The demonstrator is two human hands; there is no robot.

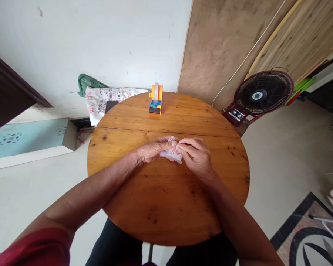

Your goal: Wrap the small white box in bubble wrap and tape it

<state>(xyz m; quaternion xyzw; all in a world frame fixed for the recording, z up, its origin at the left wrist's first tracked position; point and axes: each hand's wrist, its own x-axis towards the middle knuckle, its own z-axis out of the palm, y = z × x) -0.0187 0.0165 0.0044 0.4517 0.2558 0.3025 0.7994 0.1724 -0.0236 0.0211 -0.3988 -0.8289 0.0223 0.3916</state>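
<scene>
Over the middle of the round wooden table [166,199], a small clear plastic packet [174,153] with red print is between my two hands. My left hand [157,148] is closed on its left side, the thumb lying across the top. With thumb and fingers pinched together, my right hand [198,155] grips the packet's upper right edge. What lies inside the packet I cannot make out. Further back on the table stands an orange and blue tape dispenser [156,99], apart from both hands.
Behind the table's left rear edge lies a white printed sack [93,111] beside a green bag [90,81]. A dark red fan [262,94] stands beyond the right rear edge. A light blue box [30,140] is on the floor at left. A white cable [246,55] runs down the wall.
</scene>
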